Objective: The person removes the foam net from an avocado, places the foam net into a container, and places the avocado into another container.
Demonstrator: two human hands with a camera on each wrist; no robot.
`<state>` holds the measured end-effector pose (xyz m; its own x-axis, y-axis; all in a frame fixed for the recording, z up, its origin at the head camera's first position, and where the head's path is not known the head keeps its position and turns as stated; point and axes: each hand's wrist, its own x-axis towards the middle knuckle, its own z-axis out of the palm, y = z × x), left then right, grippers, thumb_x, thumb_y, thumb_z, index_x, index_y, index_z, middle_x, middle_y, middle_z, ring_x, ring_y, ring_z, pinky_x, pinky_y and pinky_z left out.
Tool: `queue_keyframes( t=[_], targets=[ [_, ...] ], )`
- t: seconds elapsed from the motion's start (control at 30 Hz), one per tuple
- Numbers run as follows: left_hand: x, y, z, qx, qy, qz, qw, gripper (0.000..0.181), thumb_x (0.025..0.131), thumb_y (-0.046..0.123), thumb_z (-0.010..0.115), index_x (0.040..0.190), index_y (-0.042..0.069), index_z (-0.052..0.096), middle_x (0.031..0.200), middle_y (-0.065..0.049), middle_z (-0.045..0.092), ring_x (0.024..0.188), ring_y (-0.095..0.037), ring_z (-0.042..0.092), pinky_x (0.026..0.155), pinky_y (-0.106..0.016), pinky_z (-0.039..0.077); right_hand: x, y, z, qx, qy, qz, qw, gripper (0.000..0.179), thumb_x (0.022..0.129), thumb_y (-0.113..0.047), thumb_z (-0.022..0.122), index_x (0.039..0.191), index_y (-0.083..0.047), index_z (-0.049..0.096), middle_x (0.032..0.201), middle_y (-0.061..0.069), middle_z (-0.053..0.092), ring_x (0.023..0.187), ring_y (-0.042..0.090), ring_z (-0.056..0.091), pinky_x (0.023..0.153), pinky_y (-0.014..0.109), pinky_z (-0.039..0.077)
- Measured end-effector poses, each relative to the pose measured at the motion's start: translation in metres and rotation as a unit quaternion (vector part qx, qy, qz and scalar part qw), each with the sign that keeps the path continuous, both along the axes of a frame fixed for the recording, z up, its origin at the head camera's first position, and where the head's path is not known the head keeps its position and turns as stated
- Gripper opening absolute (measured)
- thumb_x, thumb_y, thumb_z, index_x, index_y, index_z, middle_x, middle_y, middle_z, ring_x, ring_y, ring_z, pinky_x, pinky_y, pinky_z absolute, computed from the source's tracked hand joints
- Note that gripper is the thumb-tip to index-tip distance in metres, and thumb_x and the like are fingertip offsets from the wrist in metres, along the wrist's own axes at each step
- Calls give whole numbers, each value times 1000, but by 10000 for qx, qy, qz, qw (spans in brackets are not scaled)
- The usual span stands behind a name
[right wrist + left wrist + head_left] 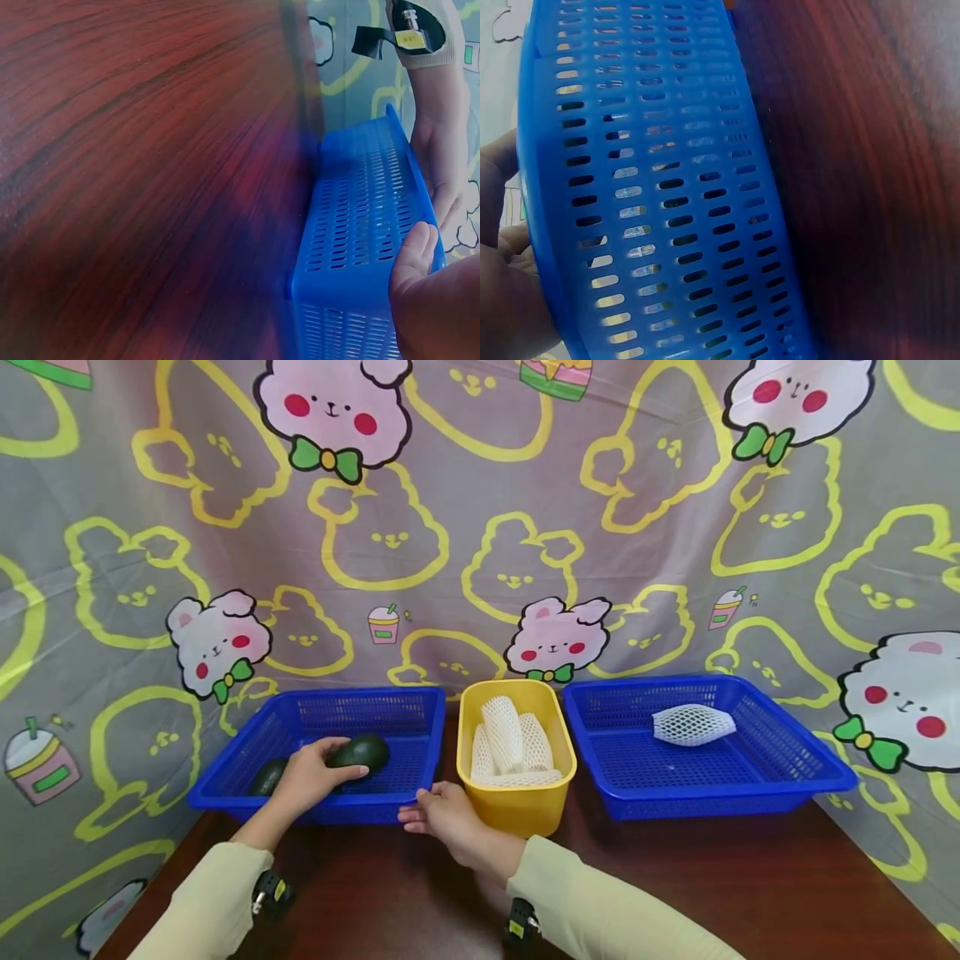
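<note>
In the head view my left hand (309, 777) reaches into the left blue basket (438, 727) and holds a dark green avocado (365, 753), thumb along its near side. Another dark green avocado (267, 777) lies in that basket to the left, partly behind the forearm. My right hand (450, 820) grips the basket's front right corner, its thumb at the rim and its other fingers outside. The left wrist view shows mainly the slotted basket wall (667, 187), which hides the held avocado. Fingers (414, 251) of my right hand press the corner in the right wrist view.
A yellow bin (517, 810) with several white foam net sleeves (502, 735) stands right of the left basket. Beyond it sits a second blue basket (622, 777) holding a white foam net (692, 725); whether anything fills it I cannot tell. A patterned cloth (480, 527) hangs behind the brown table (360, 885).
</note>
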<state>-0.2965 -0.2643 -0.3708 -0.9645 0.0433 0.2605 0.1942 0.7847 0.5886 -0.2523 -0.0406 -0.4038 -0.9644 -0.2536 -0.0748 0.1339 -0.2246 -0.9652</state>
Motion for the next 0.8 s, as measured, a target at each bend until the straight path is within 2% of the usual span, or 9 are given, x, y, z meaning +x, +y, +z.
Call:
queue_keyframes(
  t=[0.17, 0.33, 0.6, 0.8],
  targets=[
    [-9, 5, -2, -458, -156, -137, 9987, 67, 78, 34, 81, 123, -9, 59, 122, -29, 59, 111, -45, 56, 90, -56, 45, -1, 1, 1, -53, -34, 24, 10000, 10, 101, 0, 44, 106, 9, 45, 85, 21, 66, 72, 20, 66, 71, 35, 57],
    [-15, 10, -4, -970, -417, -274, 9940, 68, 73, 35, 84, 117, -12, 61, 115, -29, 62, 107, -45, 58, 89, -54, 46, -1, 0, 2, -44, -51, 20, 10000, 4, 100, 2, 45, 102, 6, 44, 82, 19, 65, 69, 19, 65, 70, 34, 57],
    [-19, 13, -4, -1242, -761, -349, 9887, 66, 70, 34, 87, 112, -11, 63, 108, -26, 65, 99, -41, 62, 84, -52, 49, -1, 0, 1, -8, 57, 40, 10000, 5, 100, 2, 45, 102, 6, 44, 82, 20, 66, 72, 23, 67, 71, 36, 57],
    [-23, 14, -3, -1424, -945, -538, 9838, 62, 70, 32, 86, 109, -11, 63, 106, -25, 66, 99, -42, 61, 85, -52, 48, -2, 1, 1, 4, 16, 57, 10000, 3, 100, 2, 45, 101, 5, 45, 81, 18, 66, 72, 21, 67, 71, 35, 57]
  ],
)
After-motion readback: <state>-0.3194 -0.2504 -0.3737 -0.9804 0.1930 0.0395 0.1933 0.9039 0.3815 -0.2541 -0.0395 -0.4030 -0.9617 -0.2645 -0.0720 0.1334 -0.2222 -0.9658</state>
